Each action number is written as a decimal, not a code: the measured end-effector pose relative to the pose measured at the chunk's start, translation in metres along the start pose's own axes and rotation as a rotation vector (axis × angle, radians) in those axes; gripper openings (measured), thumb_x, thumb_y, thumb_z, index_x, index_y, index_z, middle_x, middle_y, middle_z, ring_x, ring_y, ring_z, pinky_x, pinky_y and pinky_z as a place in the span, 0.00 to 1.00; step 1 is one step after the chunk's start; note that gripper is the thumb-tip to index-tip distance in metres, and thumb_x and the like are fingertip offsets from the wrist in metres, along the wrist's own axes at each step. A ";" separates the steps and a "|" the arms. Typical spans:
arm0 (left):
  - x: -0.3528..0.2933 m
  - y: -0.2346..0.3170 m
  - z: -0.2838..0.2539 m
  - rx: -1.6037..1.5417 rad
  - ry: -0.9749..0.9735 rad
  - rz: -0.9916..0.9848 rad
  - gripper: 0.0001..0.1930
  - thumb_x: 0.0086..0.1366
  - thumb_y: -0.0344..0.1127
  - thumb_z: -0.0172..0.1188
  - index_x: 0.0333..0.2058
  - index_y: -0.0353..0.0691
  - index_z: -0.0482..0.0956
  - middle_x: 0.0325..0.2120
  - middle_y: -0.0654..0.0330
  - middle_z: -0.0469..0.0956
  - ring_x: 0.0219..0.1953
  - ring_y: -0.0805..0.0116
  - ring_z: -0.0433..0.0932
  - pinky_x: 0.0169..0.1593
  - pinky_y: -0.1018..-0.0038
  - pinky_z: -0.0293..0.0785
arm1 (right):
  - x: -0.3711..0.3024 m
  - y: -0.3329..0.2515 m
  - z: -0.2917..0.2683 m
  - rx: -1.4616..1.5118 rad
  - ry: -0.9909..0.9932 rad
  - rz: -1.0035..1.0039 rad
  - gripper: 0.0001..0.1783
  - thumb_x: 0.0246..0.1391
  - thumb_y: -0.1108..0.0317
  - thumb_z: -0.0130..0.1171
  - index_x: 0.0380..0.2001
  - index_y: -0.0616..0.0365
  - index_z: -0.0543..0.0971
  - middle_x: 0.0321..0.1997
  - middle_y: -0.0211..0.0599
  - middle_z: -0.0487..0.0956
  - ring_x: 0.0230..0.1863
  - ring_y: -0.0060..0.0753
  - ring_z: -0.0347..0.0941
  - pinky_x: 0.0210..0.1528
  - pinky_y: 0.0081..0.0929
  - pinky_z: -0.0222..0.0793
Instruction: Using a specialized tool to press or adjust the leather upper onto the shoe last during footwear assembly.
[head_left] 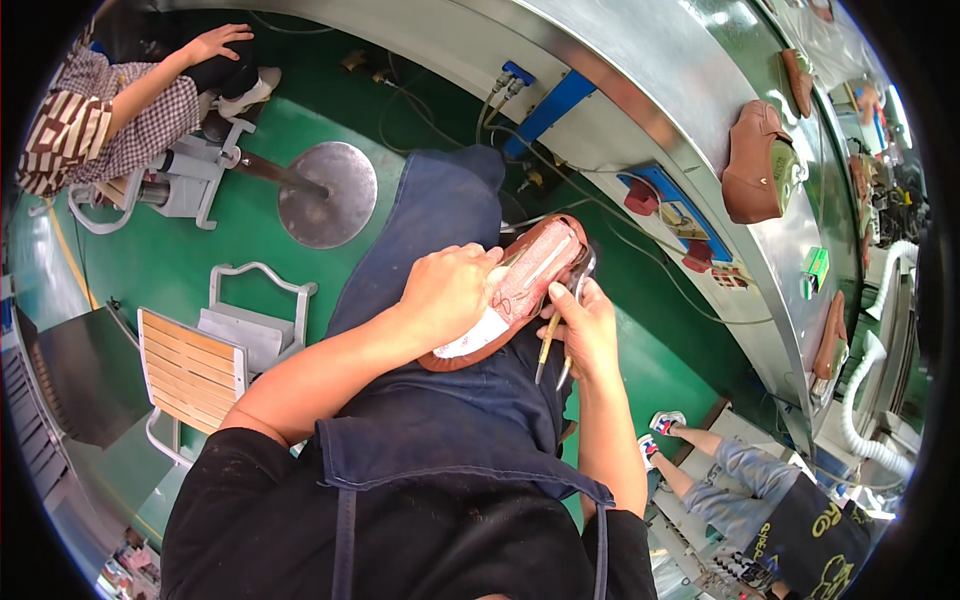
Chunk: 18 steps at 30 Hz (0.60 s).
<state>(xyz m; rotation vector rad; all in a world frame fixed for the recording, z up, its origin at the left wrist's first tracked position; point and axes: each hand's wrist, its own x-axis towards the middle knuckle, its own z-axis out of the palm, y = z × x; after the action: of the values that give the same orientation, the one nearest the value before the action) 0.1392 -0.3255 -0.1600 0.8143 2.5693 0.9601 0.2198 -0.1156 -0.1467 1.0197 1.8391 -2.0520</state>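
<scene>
A brown leather shoe [530, 290] lies bottom up across my lap, its reddish underside and a white patch near one end showing. My left hand [445, 298] is closed at the shoe's left edge, its fingers curled against the underside; what its fingertips pinch is hidden. On the opposite edge, my right hand [585, 325] grips slim metal pincers [546, 352]. Their two thin handles, one of them yellowish, stick out below the fingers. A curved silver part shows above the hand, beside the shoe's edge.
A long metal workbench [690, 110] runs along the right, bearing a brown shoe [755, 165] and a small green box [815, 272]. Cables hang beneath it. A slatted chair [192, 370] and a round metal base [327, 195] stand left. Other people are at upper left and lower right.
</scene>
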 end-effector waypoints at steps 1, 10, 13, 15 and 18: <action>0.001 -0.003 0.000 -0.036 -0.031 0.027 0.21 0.73 0.42 0.58 0.57 0.34 0.80 0.41 0.51 0.82 0.46 0.49 0.83 0.47 0.58 0.80 | -0.004 -0.003 -0.003 0.013 0.020 -0.008 0.20 0.63 0.68 0.65 0.54 0.63 0.72 0.32 0.30 0.77 0.28 0.20 0.76 0.26 0.22 0.81; -0.010 0.019 -0.006 -0.070 -0.050 -0.077 0.28 0.74 0.45 0.58 0.63 0.29 0.73 0.50 0.45 0.79 0.55 0.46 0.78 0.57 0.58 0.77 | -0.041 -0.055 -0.024 -0.114 -0.366 0.201 0.17 0.69 0.75 0.53 0.59 0.66 0.71 0.42 0.36 0.79 0.39 0.27 0.80 0.40 0.28 0.81; -0.015 0.013 0.004 -0.097 -0.053 -0.071 0.28 0.74 0.42 0.57 0.65 0.28 0.70 0.55 0.43 0.78 0.58 0.44 0.76 0.59 0.57 0.75 | -0.037 -0.066 -0.024 -0.178 -0.533 0.240 0.18 0.68 0.76 0.52 0.59 0.67 0.72 0.48 0.39 0.81 0.49 0.31 0.81 0.51 0.30 0.79; -0.017 0.010 0.005 -0.109 -0.028 -0.041 0.27 0.74 0.41 0.57 0.64 0.27 0.71 0.57 0.42 0.77 0.58 0.44 0.76 0.60 0.57 0.75 | -0.029 -0.071 -0.022 -0.275 -0.662 0.251 0.18 0.68 0.75 0.52 0.59 0.67 0.73 0.51 0.39 0.81 0.54 0.31 0.79 0.56 0.31 0.76; -0.017 0.010 0.003 -0.096 -0.047 0.003 0.26 0.75 0.39 0.55 0.64 0.26 0.71 0.60 0.40 0.76 0.59 0.44 0.76 0.60 0.57 0.75 | -0.016 -0.082 -0.012 -0.349 -0.717 0.298 0.18 0.69 0.76 0.52 0.61 0.65 0.72 0.48 0.39 0.82 0.51 0.32 0.81 0.55 0.33 0.78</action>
<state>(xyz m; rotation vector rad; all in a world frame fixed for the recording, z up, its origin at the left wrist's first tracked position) 0.1583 -0.3274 -0.1544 0.8044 2.4627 1.0440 0.1886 -0.0922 -0.0718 0.3574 1.4705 -1.5514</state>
